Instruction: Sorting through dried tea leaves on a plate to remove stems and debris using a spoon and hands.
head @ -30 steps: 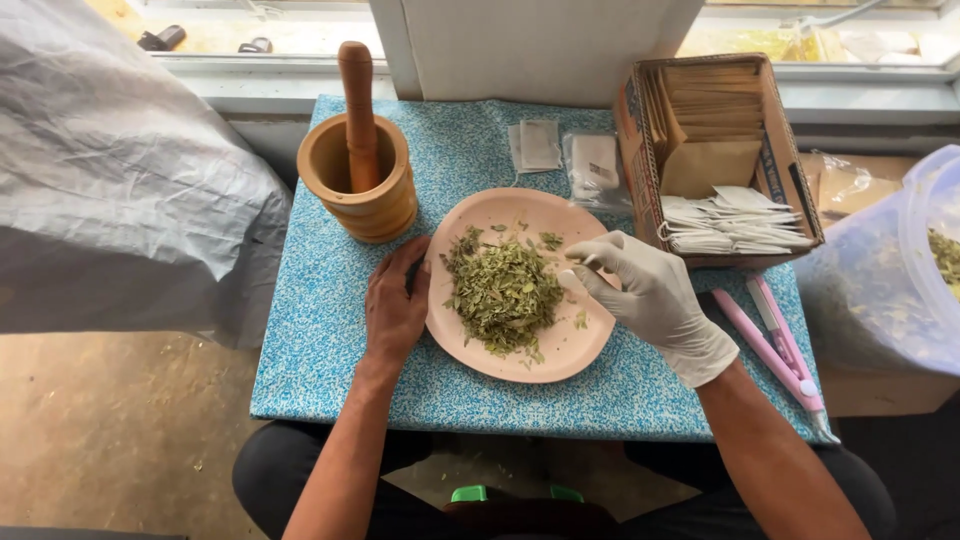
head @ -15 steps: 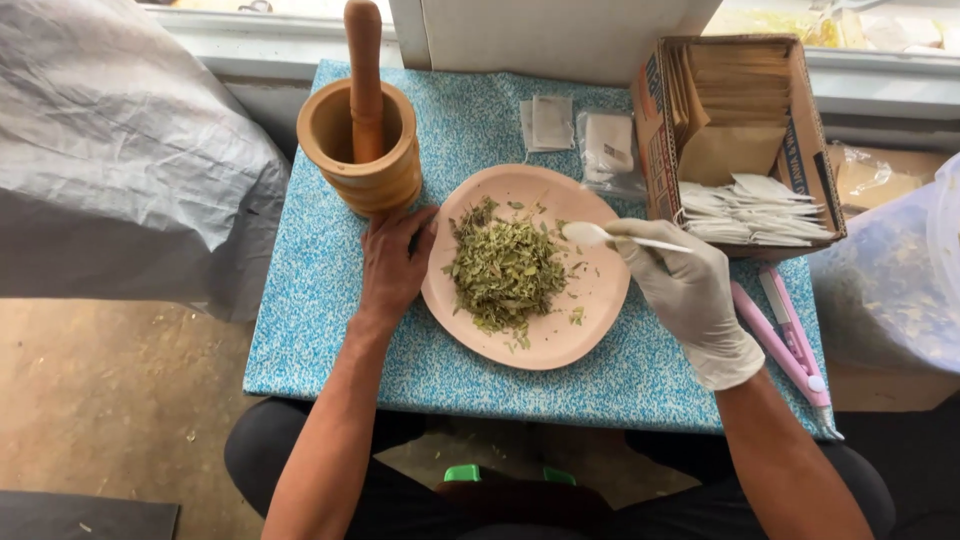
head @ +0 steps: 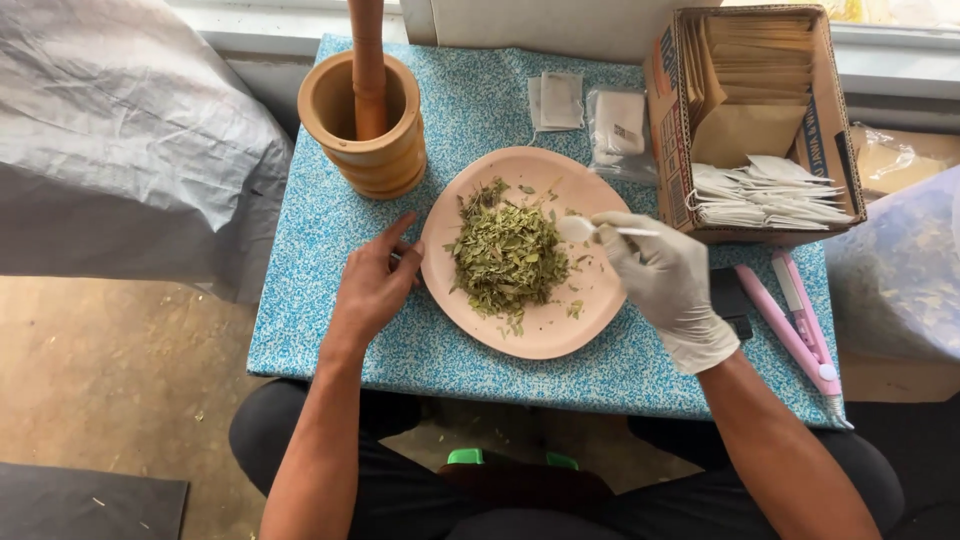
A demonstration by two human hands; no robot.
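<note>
Front edge: bare cloth (head: 420, 362) below plate (head: 555, 335), open.
Left rear: mortar (head: 365, 135) w/ upright pestle (head: 367, 60) blocks.
Right: box (head: 670, 120) wall, pink sealer (head: 800, 325) crowd edge.
Rear centre: packets (head: 590, 105), low.

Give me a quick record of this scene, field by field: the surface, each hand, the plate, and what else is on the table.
surface: small table with blue patterned cover
left hand: bare, resting at the plate's left rim
right hand: gloved, holding a white spoon over the plate
plate: pink, holds a pile of dried leaves
behind plate: wooden mortar with pestle, small sachets
right side: cardboard box of paper bags, pink sealer
</note>
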